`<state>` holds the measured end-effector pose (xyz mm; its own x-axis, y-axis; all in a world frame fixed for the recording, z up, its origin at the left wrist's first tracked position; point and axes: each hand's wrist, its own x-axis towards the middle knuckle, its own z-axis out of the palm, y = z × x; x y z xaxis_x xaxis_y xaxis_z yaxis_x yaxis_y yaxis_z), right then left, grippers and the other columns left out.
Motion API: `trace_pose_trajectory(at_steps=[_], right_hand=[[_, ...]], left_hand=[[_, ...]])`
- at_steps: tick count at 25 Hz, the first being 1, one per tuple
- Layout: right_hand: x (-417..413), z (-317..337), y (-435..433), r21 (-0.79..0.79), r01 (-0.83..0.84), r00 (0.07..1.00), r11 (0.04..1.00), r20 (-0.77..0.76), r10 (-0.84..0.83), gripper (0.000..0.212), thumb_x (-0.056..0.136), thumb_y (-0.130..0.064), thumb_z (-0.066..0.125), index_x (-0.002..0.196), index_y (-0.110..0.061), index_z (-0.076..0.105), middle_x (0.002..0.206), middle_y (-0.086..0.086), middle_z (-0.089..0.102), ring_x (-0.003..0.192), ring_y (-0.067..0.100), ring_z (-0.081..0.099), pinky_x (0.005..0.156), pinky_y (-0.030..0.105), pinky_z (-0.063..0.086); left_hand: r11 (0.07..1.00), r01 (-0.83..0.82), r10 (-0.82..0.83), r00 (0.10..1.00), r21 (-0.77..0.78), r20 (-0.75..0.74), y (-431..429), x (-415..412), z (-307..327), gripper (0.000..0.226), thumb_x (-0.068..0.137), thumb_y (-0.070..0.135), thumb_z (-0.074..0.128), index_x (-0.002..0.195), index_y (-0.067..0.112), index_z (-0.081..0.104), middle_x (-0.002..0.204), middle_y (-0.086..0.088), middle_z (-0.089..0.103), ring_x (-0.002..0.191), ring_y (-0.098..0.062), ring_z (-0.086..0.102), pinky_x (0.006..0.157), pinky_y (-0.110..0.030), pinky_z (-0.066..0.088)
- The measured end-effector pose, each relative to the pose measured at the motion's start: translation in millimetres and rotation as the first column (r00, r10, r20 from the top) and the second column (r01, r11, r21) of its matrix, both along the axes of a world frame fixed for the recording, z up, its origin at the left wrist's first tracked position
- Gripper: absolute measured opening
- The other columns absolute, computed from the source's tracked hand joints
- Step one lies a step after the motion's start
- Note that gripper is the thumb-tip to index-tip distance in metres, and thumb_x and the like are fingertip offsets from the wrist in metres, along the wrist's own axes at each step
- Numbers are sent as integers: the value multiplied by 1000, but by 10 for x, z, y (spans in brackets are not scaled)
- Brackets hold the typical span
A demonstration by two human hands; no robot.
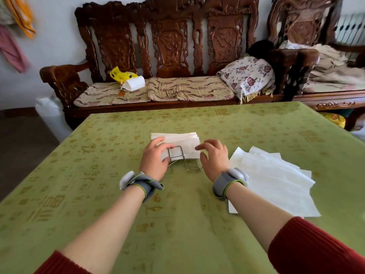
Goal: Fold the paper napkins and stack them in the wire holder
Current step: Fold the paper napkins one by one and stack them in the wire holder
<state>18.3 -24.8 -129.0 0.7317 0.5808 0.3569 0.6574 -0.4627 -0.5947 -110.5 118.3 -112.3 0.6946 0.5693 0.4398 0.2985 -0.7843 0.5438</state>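
Seating folded napkins [182, 141] in wire holder [186, 166]: left hand [155, 156] grips stack's left end, right hand [214, 158] hovers loose-fingered by right end; edges want squaring from both sides.

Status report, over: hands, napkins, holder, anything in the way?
Left hand grips folded napkins in holder. Right hand open at their right edge. Unfolded pile waits at right. Nothing blocks the holder.
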Motion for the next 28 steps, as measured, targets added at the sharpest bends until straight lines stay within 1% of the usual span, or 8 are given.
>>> trace_pose_trajectory(at_steps=[4,9,12,17,20,23,25,28], right_hand=[[-311,-145,-453,-71,-95,995,993,-25,93,31,79,-9,56,100,-27,70,116,-1,55,108,26,48,88,23,30],[-492,-352,-1146,-158,-61,995,986,-83,48,37,78,-8,54,108,-27,65,119,-2,53,114,24,43,94,25,35],[-431,-403,-1444,-147,7,996,989,-84,-20,44,75,-6,54,111,-31,62,119,-4,51,116,21,41,95,25,36],[-241,-335,-1674,-227,170,985,959,73,-157,55,74,-18,59,123,-40,49,130,-11,44,125,20,34,96,31,31],[-93,-329,-1731,-277,200,979,940,91,-181,63,73,-29,61,131,-42,40,136,-11,40,130,20,32,101,33,27],[-17,-374,-1725,-281,199,979,939,92,-180,60,74,-31,60,130,-43,41,135,-11,43,127,20,35,101,33,27],[-4,-376,-1701,-285,186,980,940,116,-159,54,75,-31,58,126,-43,45,132,-12,46,126,19,37,101,33,27],[62,-340,-1690,-249,191,976,949,147,-158,46,78,-30,57,123,-41,51,131,-13,48,126,18,38,102,32,25]], left_hand=[[986,165,-167,979,-25,-115,-671,-52,-155,33,66,1,71,93,20,71,111,0,63,110,-22,55,99,-29,37],[939,304,-335,914,-160,-228,-1463,-24,-481,28,70,6,68,96,16,70,114,-1,64,108,-20,58,92,-28,41],[923,342,-377,899,-178,-224,-1727,83,-591,27,72,9,69,99,13,69,118,-2,61,108,-20,58,93,-28,42],[934,346,-357,914,-91,-191,-1864,349,-579,30,70,5,70,99,13,66,116,-3,59,109,-21,55,93,-22,37],[958,287,-285,948,-2,-139,-1849,568,-530,36,66,5,72,99,14,62,112,-2,57,105,-24,54,89,-28,40],[961,258,-238,954,97,-184,-1789,750,-542,42,63,10,73,103,18,59,113,-2,53,103,-26,51,85,-36,44],[946,291,-262,945,140,-196,-1746,813,-558,32,64,10,69,94,19,62,111,-1,55,101,-26,53,83,-40,47],[946,307,-296,950,108,-103,-1665,853,-537,14,68,7,63,78,17,65,105,1,64,98,-25,59,81,-40,49]])
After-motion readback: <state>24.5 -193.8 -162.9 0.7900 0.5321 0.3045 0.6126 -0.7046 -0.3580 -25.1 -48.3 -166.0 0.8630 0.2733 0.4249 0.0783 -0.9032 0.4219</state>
